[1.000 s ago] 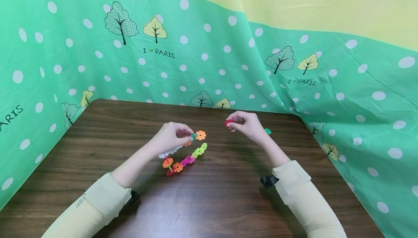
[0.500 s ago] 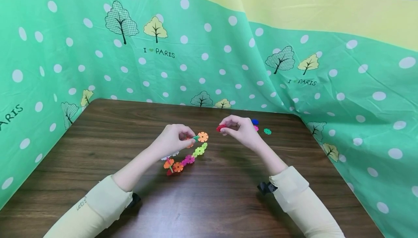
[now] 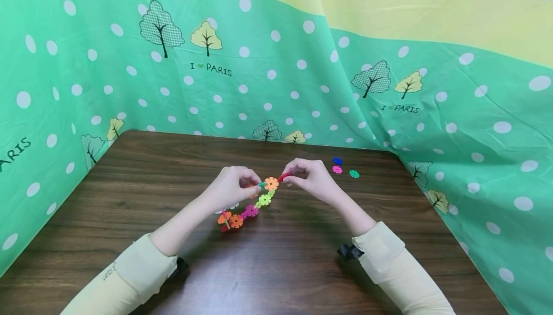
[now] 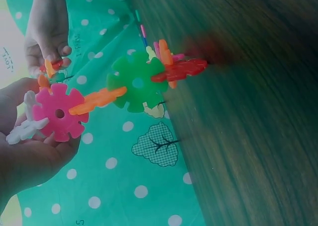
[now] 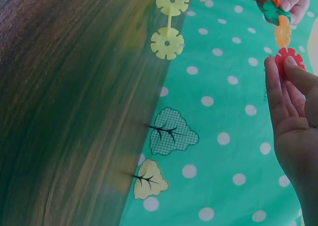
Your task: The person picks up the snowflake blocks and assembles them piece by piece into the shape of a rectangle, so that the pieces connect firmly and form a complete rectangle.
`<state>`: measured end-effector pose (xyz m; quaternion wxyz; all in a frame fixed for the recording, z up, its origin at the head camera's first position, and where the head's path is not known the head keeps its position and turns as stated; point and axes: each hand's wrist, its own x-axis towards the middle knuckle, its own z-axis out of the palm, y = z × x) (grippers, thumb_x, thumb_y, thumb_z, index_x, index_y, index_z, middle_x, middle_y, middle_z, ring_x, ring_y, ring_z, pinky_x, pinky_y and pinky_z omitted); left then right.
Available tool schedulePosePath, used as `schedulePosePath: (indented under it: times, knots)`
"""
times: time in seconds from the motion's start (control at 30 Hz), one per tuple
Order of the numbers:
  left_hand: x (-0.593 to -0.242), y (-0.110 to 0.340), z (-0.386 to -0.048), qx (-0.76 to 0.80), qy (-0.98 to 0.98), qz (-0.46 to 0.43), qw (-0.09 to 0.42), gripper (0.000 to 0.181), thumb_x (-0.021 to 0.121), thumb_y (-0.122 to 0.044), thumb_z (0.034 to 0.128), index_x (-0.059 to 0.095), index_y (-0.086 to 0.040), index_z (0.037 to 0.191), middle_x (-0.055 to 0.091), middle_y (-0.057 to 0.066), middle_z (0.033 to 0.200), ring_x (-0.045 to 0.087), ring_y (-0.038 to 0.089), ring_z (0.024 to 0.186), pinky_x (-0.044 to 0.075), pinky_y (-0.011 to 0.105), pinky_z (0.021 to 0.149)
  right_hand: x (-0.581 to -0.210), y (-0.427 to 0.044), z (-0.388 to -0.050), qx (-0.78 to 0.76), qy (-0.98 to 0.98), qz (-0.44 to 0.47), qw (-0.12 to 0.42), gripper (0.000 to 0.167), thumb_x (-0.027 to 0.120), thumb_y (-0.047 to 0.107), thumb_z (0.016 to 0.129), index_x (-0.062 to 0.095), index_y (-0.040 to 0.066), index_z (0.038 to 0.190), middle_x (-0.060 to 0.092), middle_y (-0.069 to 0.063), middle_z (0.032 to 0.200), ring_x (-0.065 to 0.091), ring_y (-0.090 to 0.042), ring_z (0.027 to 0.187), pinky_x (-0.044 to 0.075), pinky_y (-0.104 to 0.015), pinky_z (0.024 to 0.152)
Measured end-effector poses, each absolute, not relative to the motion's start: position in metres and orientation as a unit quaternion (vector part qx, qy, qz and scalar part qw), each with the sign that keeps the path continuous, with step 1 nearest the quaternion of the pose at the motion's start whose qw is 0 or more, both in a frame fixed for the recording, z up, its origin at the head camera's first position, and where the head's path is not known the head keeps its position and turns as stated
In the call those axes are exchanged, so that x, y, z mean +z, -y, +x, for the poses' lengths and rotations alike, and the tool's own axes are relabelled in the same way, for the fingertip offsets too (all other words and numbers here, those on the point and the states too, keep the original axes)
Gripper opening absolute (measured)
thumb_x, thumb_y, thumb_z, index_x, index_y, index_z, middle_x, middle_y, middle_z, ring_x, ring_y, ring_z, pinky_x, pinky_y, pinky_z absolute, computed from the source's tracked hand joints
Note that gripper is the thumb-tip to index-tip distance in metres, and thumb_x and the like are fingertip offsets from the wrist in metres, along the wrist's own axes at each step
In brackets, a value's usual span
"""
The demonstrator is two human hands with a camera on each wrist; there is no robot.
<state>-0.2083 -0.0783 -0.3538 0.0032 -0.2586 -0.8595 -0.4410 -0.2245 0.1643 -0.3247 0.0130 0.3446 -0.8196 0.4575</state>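
Observation:
Between thumb and fingers, my left hand (image 3: 229, 186) pinches a green notched flower disc (image 5: 272, 12) near one end of a chain of interlocking plastic discs. An orange disc (image 3: 271, 184) sticks out beyond it. My right hand (image 3: 312, 179) pinches a red flower disc (image 5: 288, 59), whose edge meets that orange disc; whether their slots are joined I cannot tell. The chain curves below the left hand through yellow-green discs (image 3: 265, 200) and a magenta disc (image 3: 251, 210). In the left wrist view, a pink disc (image 4: 59, 112) and white discs (image 4: 27, 129) hang by the left palm.
Three loose discs lie at the back right of the brown wooden table (image 3: 302, 267): blue (image 3: 337, 161), pink (image 3: 337, 169) and green (image 3: 354, 174). A green dotted curtain (image 3: 268, 65) stands behind the table and along its sides.
My right hand has moved left and slightly down, bringing the red disc to the orange one. The loose blue and pink discs have come into sight. My left hand has shifted slightly right.

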Motion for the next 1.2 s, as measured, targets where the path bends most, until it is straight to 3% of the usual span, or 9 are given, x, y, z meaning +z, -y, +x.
schedulePosePath:
  times: [0.33, 0.57, 0.87, 1.1, 1.2]
  knots:
    - [-0.353, 0.077, -0.208, -0.445, 0.857, -0.259, -0.005, 0.004, 0.070, -0.014, 0.0835, 0.070, -0.013, 0.087, 0.064, -0.006, 0.065, 0.056, 0.012, 0.056, 0.046, 0.026, 0.049, -0.327, -0.162, -0.223, 0.477, 0.808, 0.346, -0.005, 0.014, 0.070, -0.009, 0.078, 0.064, -0.004, 0.089, 0.068, -0.022, 0.085, 0.067, -0.037, 0.071, 0.056, -0.045, 0.065]
    - [-0.350, 0.072, -0.209, -0.447, 0.854, -0.268, -0.003, 0.006, 0.073, -0.012, 0.0808, 0.071, -0.013, 0.087, 0.068, -0.006, 0.073, 0.062, 0.008, 0.062, 0.052, 0.024, 0.060, -0.328, -0.159, -0.219, 0.476, 0.808, 0.346, 0.003, 0.013, 0.072, -0.007, 0.077, 0.065, -0.004, 0.088, 0.070, -0.017, 0.081, 0.069, -0.030, 0.070, 0.056, -0.040, 0.065]
    - [-0.346, 0.070, -0.206, -0.444, 0.858, -0.256, -0.004, 0.006, 0.076, -0.011, 0.0785, 0.075, -0.010, 0.085, 0.070, -0.005, 0.071, 0.063, 0.010, 0.061, 0.052, 0.024, 0.058, -0.332, -0.154, -0.215, 0.483, 0.802, 0.350, 0.026, 0.012, 0.072, -0.007, 0.076, 0.067, -0.005, 0.087, 0.070, -0.018, 0.078, 0.068, -0.036, 0.068, 0.056, -0.034, 0.062]
    - [-0.347, 0.069, -0.206, -0.443, 0.858, -0.258, -0.005, 0.006, 0.076, -0.010, 0.0783, 0.075, -0.010, 0.085, 0.070, -0.005, 0.072, 0.061, 0.008, 0.060, 0.052, 0.023, 0.058, -0.336, -0.152, -0.214, 0.478, 0.805, 0.350, 0.037, 0.012, 0.072, -0.006, 0.076, 0.067, -0.003, 0.086, 0.070, -0.015, 0.078, 0.069, -0.029, 0.067, 0.056, -0.041, 0.062]
    - [-0.347, 0.070, -0.206, -0.442, 0.859, -0.259, -0.008, 0.006, 0.075, -0.010, 0.0786, 0.075, -0.010, 0.085, 0.070, -0.005, 0.072, 0.062, 0.008, 0.061, 0.052, 0.023, 0.058, -0.341, -0.153, -0.218, 0.481, 0.803, 0.350, 0.036, 0.012, 0.072, -0.006, 0.076, 0.067, -0.001, 0.087, 0.070, -0.013, 0.079, 0.069, -0.030, 0.068, 0.056, -0.036, 0.062]
